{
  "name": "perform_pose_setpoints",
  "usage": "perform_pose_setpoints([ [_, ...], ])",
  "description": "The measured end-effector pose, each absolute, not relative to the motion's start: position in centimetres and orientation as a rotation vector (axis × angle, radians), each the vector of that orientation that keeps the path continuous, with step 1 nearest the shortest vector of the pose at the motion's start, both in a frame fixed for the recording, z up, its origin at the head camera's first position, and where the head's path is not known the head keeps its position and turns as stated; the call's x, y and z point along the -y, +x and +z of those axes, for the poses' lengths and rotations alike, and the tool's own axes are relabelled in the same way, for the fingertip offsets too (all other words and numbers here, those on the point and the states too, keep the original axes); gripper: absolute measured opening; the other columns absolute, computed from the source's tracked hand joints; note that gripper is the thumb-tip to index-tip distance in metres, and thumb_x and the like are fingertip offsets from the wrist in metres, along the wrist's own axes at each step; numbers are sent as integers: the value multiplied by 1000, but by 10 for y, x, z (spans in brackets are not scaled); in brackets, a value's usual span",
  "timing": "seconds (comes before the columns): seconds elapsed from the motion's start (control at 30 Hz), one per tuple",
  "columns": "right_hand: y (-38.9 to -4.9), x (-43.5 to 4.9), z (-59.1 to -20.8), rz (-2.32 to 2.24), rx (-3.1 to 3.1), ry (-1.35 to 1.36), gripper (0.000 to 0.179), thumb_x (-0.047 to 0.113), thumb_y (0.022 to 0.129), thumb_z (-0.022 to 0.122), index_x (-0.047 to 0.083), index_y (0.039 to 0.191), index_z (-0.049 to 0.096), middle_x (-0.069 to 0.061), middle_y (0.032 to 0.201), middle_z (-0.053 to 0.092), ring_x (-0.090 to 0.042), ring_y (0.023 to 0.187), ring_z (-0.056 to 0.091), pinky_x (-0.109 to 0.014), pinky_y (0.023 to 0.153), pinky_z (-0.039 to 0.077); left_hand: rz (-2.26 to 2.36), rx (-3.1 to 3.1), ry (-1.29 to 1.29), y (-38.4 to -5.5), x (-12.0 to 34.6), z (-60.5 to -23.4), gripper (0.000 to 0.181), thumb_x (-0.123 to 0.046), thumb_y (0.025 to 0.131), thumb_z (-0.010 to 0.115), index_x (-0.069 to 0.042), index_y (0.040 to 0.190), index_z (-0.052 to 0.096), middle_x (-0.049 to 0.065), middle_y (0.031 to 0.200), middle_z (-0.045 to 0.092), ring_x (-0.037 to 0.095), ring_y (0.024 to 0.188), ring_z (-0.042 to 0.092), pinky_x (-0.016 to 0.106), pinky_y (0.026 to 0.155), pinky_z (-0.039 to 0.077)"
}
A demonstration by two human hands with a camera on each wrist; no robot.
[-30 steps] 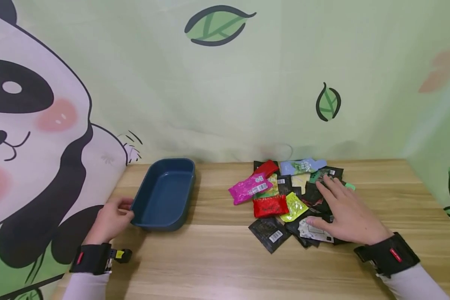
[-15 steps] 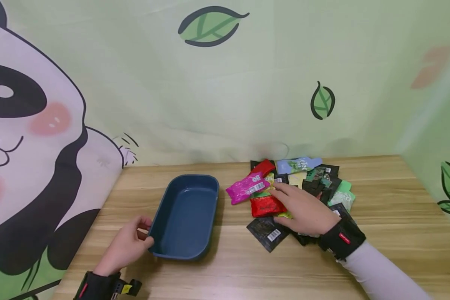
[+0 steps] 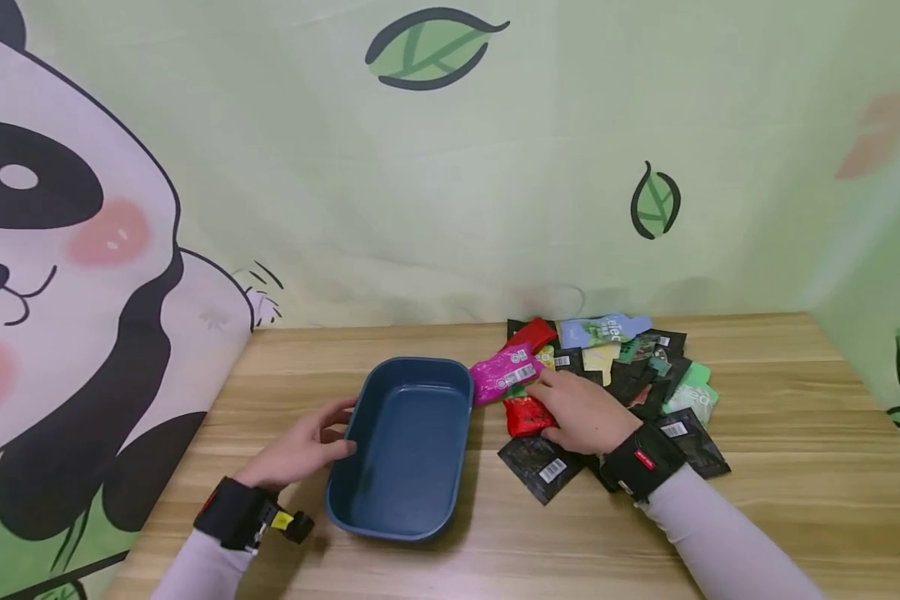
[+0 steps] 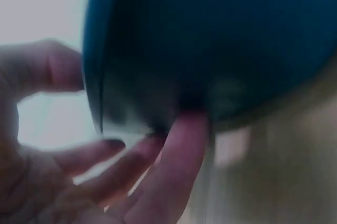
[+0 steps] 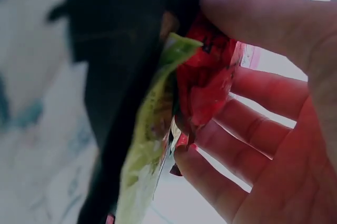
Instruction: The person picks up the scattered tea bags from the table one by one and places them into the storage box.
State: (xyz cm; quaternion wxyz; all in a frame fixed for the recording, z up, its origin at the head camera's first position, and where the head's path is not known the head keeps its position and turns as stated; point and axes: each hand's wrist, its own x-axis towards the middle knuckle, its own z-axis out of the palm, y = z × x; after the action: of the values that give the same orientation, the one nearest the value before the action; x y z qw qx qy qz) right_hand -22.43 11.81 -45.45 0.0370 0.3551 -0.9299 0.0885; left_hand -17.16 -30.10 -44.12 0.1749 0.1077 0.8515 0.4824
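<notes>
A deep blue rectangular tray (image 3: 412, 454) sits on the table in the head view. My left hand (image 3: 303, 446) grips its left side, thumb at the rim and fingers along the outer wall; the left wrist view, blurred, has the fingers (image 4: 176, 166) against the tray. Over the pile of packets, my right hand (image 3: 588, 412) pinches a shiny red snack packet (image 5: 208, 74) between thumb and fingers. Beside that packet in the right wrist view is a yellow-green packet (image 5: 145, 145). A magenta packet (image 3: 502, 375) lies at the tray's right rim.
Several black sachets (image 3: 542, 468) lie around the right hand. Behind it are a light blue pouch (image 3: 596, 332) and another red packet (image 3: 532, 333); a pale green pouch (image 3: 693, 396) lies to the right. A printed cloth (image 3: 495, 208) hangs behind the wooden table (image 3: 810, 433).
My left hand has slid the tray right and toward me, up beside the packets. My right hand has moved left across the pile and taken hold of the red packet.
</notes>
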Motion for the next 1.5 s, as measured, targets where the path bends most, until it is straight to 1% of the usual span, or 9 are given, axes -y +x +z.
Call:
perform_pose_setpoints([
  [0.1,-224,-121,-454,307,2860,1087,60,30,77,80,3,128,63,-8,119,58,-24,107,58,-40,94,52,1368,-2338,318,-185,304,-444,80,-18,93,63,-14,160,21,27,146,41,35,116,55,40,79,54],
  [0.2,-222,-127,-451,350,2875,1077,59,32,78,79,5,128,63,-6,117,58,-22,106,56,-39,91,52,1351,-2328,332,-188,300,-445,86,-16,92,64,-25,162,15,27,143,42,34,107,57,40,74,53],
  [0.4,-223,-148,-437,474,2894,968,58,32,78,79,6,128,65,-1,106,56,-16,92,53,-32,77,51,1399,-2286,409,-179,268,-452,98,-11,89,65,-37,162,5,30,134,44,34,99,61,42,69,55],
  [0.57,-224,-159,-425,590,2838,920,56,32,80,77,7,128,64,1,104,56,-14,89,53,-30,73,50,1430,-2257,384,-172,236,-456,98,-11,88,65,-40,161,6,29,135,41,36,102,59,45,66,58],
  [0.73,-222,-161,-417,685,2780,931,55,31,80,77,6,127,64,2,105,56,-13,89,52,-28,71,49,1439,-2217,356,-168,210,-459,97,-14,87,65,-43,160,7,29,143,35,32,93,64,48,59,57],
  [0.8,-221,-159,-416,709,2775,939,56,32,80,77,7,129,63,2,107,56,-13,90,52,-28,72,49,1445,-2206,362,-167,201,-459,96,-15,87,66,-43,160,9,28,147,32,31,90,65,47,59,57],
  [0.97,-213,-150,-411,728,2763,993,58,33,81,77,11,132,62,3,113,57,-13,96,53,-28,76,51,1472,-2165,381,-167,184,-459,94,-16,87,67,-41,160,13,26,151,28,33,94,65,47,60,57],
  [1.2,-206,-136,-405,737,2721,1095,57,36,80,77,14,131,63,7,115,56,-8,97,51,-25,78,51,1461,-2129,405,-168,172,-458,90,-17,89,65,-35,161,14,24,148,33,31,91,65,47,61,58],
  [1.5,-200,-127,-406,708,2765,1122,59,40,78,78,14,129,65,7,111,56,-8,94,50,-22,73,50,1451,-2088,400,-169,165,-461,80,-22,93,61,-35,160,19,20,140,46,31,86,64,46,64,58],
])
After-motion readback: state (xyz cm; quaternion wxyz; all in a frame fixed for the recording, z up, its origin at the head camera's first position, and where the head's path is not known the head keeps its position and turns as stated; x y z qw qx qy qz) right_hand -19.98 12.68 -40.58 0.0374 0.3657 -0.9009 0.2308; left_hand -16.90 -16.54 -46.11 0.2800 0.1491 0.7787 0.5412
